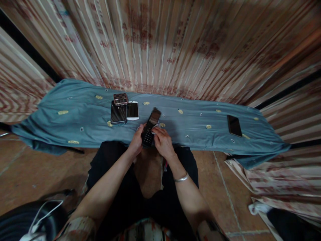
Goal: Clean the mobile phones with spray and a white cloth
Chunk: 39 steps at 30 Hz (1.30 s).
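Note:
My left hand (pixel 136 140) is closed around the lower left side of a black flip phone (pixel 147 132). The phone is unfolded, its keypad facing up and its screen half pointing away to the upper right. At the keypad's right edge, the fingers of my right hand (pixel 163 140) are pinched on a small whitish cloth (pixel 157 126), mostly hidden by the fingers. Both hands are over the front edge of a bench covered with a blue-green cloth (pixel 183 130). Left of the hands lie a white smartphone (pixel 133 110) and a dark, tablet-like device (pixel 118 113).
A brown checked case (pixel 120 99) sits against the dark device's far edge. Far right on the bench is a black smartphone (pixel 234 126). Patterned curtains (pixel 160 50) hang behind. At lower left, a white cable (pixel 46 214) lies over a round black object (pixel 22 221).

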{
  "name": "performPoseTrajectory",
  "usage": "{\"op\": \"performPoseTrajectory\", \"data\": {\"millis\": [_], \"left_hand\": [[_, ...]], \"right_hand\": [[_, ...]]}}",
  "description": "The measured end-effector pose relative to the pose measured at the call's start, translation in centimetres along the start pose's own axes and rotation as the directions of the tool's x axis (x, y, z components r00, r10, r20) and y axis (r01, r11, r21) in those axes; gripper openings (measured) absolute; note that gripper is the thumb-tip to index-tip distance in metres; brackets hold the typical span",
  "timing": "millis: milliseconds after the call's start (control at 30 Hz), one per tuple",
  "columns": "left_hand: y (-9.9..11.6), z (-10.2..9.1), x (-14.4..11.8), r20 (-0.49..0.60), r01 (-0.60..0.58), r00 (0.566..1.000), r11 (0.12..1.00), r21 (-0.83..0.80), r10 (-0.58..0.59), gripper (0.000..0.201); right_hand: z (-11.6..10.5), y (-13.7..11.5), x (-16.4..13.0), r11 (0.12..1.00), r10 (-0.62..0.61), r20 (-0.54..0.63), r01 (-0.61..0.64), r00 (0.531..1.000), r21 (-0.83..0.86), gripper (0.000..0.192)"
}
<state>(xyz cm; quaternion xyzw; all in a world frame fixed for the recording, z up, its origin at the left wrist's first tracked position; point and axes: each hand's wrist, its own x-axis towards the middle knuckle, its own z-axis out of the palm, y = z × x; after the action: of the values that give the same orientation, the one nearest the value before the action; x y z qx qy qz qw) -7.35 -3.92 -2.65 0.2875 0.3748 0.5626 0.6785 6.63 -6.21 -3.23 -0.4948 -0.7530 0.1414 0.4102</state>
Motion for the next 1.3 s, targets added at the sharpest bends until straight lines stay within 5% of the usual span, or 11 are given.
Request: {"op": "performPoseTrajectory", "data": {"millis": [233,600,1033,1300], "left_hand": [[-0.9,0.0,0.1,0.015,0.067,0.998,0.998,-0.011,-0.067,0.046],[-2.2,-0.8,0.8,-0.032,0.014,0.999,0.997,0.073,-0.012,0.053],[-2.2,-0.4,0.8,-0.018,0.026,1.0,0.996,0.083,-0.024,0.053],[-1.7,-1.2,1.1,-0.081,0.004,0.997,0.997,0.075,0.002,0.052]], "right_hand": [[0.1,-0.8,0.1,1.0,-0.03,0.003,0.03,1.0,0.001,0.043],[0.0,-1.7,0.2,0.996,-0.068,0.038,0.07,0.997,-0.061,0.045],[-0.4,-1.5,0.2,0.997,-0.047,0.017,0.048,0.999,-0.067,0.044],[0.2,-3.0,-0.2,0.989,-0.147,0.067,0.147,0.987,0.011,0.04]]}}
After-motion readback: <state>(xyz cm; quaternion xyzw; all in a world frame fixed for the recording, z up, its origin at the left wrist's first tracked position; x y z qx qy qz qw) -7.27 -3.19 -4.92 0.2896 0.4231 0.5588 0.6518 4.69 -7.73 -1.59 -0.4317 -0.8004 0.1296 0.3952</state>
